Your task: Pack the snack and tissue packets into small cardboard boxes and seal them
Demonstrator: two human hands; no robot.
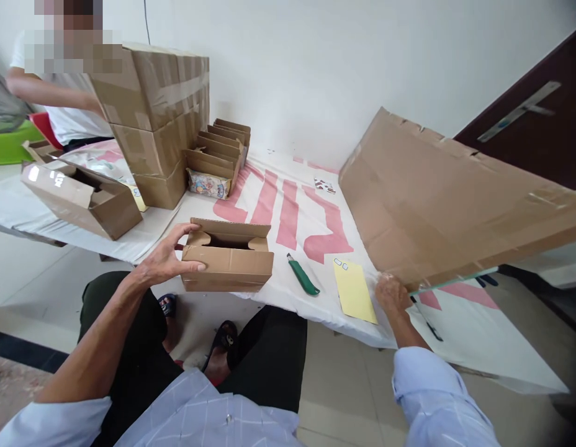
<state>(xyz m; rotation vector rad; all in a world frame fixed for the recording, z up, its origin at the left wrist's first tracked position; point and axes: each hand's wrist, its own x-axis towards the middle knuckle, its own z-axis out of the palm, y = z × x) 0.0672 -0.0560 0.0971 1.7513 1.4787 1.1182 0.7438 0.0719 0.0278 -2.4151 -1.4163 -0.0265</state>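
My left hand (164,257) grips the left end of a small open cardboard box (227,270), thumb on the near wall and fingers at the far wall. The box stands at the table's front edge with its flaps up; its inside is dark. On the right, my right hand (393,293) is closed by the lower corner of a large cardboard box (455,205); whatever its fingers hold is hidden. Between my hands lie a green utility knife (303,276) and a yellow card (355,292) with small stickers at its top.
Stacked taped cartons (160,118) stand at the back left, beside a row of small open boxes (218,155), the front one holding a printed packet (208,184). Another open box (83,195) sits left. A person (59,99) works behind the cartons. A dark pen (430,326) lies right.
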